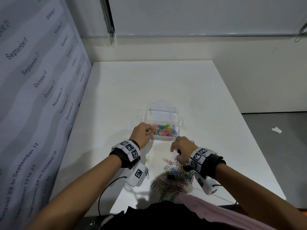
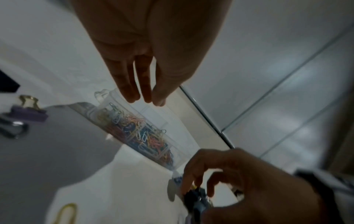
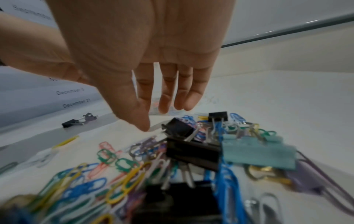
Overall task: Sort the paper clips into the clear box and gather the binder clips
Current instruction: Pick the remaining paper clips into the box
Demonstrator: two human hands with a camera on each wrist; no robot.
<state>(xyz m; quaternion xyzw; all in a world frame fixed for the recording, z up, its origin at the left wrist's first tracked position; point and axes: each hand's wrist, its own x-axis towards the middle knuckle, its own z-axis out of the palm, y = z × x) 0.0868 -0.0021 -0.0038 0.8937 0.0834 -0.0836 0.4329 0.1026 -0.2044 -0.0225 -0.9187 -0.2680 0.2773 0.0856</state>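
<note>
The clear box [image 1: 178, 128] sits mid-table with its lid open at the back, and many coloured paper clips [image 1: 164, 131] lie in it. My left hand [image 1: 144, 131] hovers at the box's left edge, its fingers [image 2: 145, 91] straight and together with nothing held. Just in front of the box, my right hand [image 1: 180, 150] hangs with relaxed fingers [image 3: 164, 98] over a mixed pile of paper clips [image 1: 172, 178]. That pile holds black binder clips [image 3: 191, 153] and a teal binder clip [image 3: 256, 151]. The thumb tip is close to a small black binder clip [image 3: 180, 128].
A purple binder clip [image 2: 28, 113] and a small black one [image 3: 72, 122] lie apart on the left. A lone yellow paper clip [image 1: 147, 160] lies between my wrists. A printed date banner [image 1: 33, 80] walls the left side. A paper scrap [image 1: 276, 130] lies on the floor at right.
</note>
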